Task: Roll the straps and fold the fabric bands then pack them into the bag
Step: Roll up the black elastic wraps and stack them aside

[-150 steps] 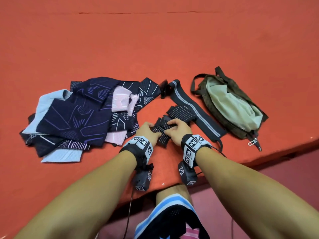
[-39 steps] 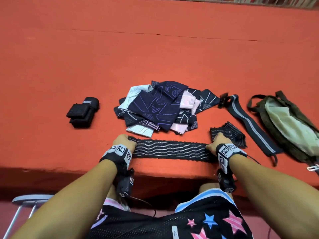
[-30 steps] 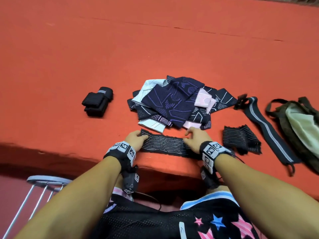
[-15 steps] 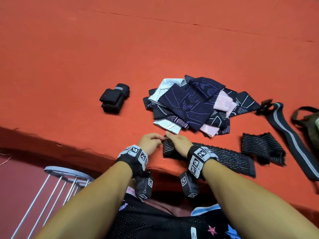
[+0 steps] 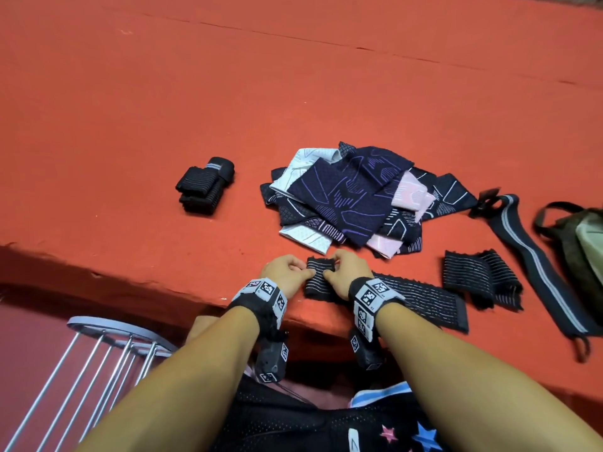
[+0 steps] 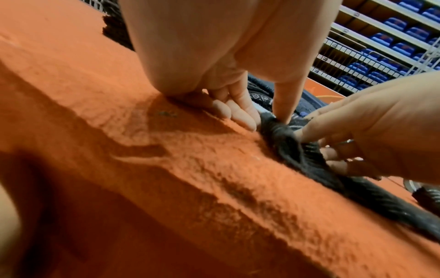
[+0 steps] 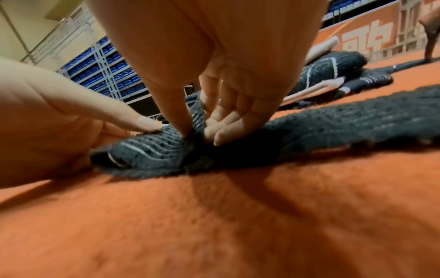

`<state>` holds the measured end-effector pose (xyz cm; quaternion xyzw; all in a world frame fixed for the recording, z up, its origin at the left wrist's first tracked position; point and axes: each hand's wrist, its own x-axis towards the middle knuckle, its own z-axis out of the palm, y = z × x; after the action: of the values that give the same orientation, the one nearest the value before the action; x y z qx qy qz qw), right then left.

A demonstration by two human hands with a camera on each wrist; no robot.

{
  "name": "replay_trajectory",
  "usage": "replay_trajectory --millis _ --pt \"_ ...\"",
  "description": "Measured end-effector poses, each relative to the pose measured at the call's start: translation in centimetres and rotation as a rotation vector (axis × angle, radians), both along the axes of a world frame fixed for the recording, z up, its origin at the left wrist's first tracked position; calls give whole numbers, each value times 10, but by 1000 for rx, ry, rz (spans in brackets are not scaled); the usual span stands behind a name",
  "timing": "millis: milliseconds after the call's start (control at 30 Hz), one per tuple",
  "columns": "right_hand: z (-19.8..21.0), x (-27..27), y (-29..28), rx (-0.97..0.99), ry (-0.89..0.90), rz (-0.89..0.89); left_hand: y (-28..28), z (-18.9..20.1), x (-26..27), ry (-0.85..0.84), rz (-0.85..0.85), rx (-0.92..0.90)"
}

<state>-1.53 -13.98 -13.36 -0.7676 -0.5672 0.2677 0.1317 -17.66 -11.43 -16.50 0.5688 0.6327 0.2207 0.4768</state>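
Observation:
A black elastic strap with thin white stripes (image 5: 421, 298) lies flat along the table's front edge. Its left end is curled into a small roll (image 5: 319, 267). My left hand (image 5: 306, 272) pinches that roll from the left, thumb on top (image 6: 283, 114). My right hand (image 5: 329, 269) grips it from the right, thumb and fingers around the fold (image 7: 197, 129). The strap (image 7: 345, 127) trails off to the right. The pile of patterned fabric bands (image 5: 352, 197) sits just behind my hands. The olive bag (image 5: 584, 236) is at the right edge, partly cut off.
Rolled black straps (image 5: 205, 185) rest at the left of the pile. A folded striped strap (image 5: 479, 278) and a long black strap with a grey stripe (image 5: 535, 256) lie to the right. A metal stool (image 5: 98, 353) stands below the table's front edge (image 5: 146, 285).
The strap was stretched out flat between both hands. My right hand then slid left to join the left hand, and the strap's left end has been curled into a small roll.

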Motion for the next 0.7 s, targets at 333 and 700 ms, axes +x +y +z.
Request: replay_trajectory --millis 333,700 --pt "3 1 -7 30 -177 83 1 10 2 84 -31 25" --pt "20 -19 12 -184 667 -207 3 27 5 -232 46 -12"
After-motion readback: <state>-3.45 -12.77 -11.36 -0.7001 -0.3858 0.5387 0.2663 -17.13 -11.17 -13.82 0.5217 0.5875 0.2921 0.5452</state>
